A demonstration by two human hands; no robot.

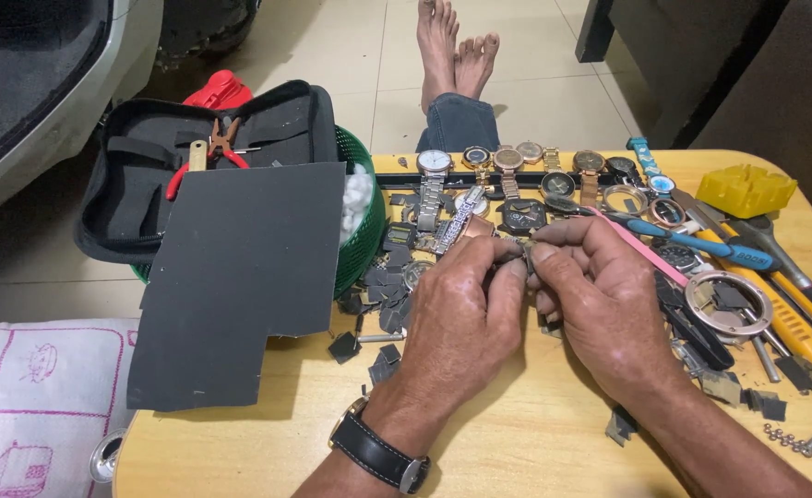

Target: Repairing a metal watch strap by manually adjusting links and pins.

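Both hands meet over the middle of the round pale wooden desk [517, 433]. The left hand [461, 314], with a black leather-strapped wristwatch [378, 452] on its wrist, and the right hand [600, 300] pinch a small dark metal watch part [522, 255] between their fingertips, each grip narrow and closed on it. A silver metal watch bracelet [459, 223] lies just beyond the left fingers. Behind runs a row of wristwatches [507, 161]. Left of the hands lies a dark grey cut foam sheet [240, 277], with small dark grey scraps [383, 286] scattered between. A yellow-handled screwdriver [794, 323] lies to the right
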